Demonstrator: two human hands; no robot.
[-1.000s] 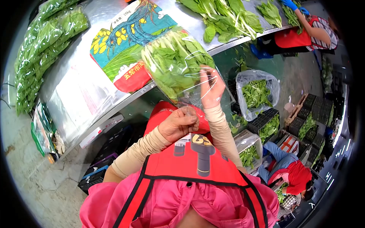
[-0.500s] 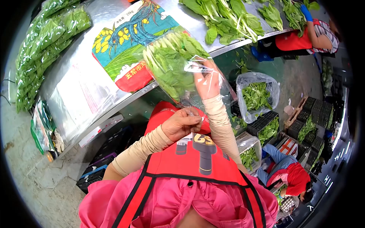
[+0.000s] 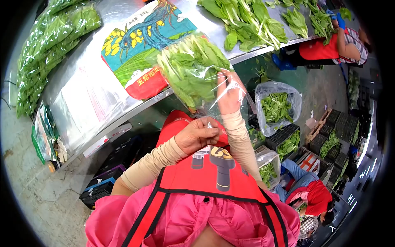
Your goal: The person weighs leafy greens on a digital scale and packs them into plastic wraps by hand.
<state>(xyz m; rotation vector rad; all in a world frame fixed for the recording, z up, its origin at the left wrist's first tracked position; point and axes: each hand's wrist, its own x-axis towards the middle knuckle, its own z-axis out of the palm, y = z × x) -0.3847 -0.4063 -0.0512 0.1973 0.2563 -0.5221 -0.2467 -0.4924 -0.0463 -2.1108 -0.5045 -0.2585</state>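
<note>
A clear plastic bag of leafy greens [image 3: 191, 68] lies over the table's front edge, partly on a printed sack [image 3: 140, 53]. My left hand [image 3: 198, 133] is closed in a pinch on the bag's gathered plastic end, just in front of my apron. Inside the clear plastic, at the right side of the greens, is my right hand [image 3: 229, 92], its fingers bent against the leaves and partly covered by shiny film.
Bagged greens [image 3: 57, 49] are stacked at the left, near flat plastic bags [image 3: 88, 103]. Loose greens [image 3: 251, 24] lie farther along the metal table [image 3: 144, 106]. A lined basket [image 3: 276, 108] and crates stand right. Two people [image 3: 347, 45] work nearby.
My right hand has shifted within the plastic beside the greens, moving down and back a little. My left hand keeps its pinch. The person at the upper right has moved their gloved hands.
</note>
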